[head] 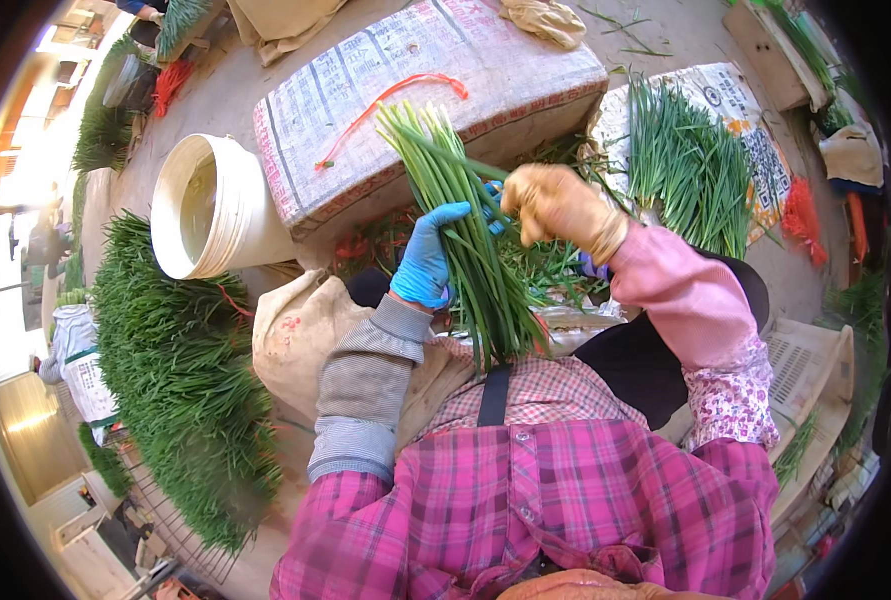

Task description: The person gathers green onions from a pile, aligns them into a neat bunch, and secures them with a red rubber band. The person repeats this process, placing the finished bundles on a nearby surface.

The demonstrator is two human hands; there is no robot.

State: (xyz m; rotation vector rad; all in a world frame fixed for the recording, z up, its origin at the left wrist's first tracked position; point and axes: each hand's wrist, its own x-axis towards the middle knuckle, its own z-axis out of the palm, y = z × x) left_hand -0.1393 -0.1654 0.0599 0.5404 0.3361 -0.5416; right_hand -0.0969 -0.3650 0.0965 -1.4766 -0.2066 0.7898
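Note:
My left hand [424, 259], in a blue glove, is closed around a bunch of leafy greens [469, 247] that look like garlic chives. The pale cut ends point away from me and the green tips hang toward my lap. Just right of the bunch is my right hand [554, 204] in a tan glove, slightly blurred, with its fingers curled. A single green leaf [464, 159] stretches from the bunch into those fingers. Beyond the bunch, a red tie strip [385, 97] lies curved on a block wrapped in printed woven sacking [430, 82].
A white bucket [246, 217] holding liquid stands left of the block. Many upright chive bundles [175, 360] fill the left side. Loose chives [685, 165] lie on a printed sack [610, 124] at right, beside red ties [803, 221]. A person [141, 9] is at top left.

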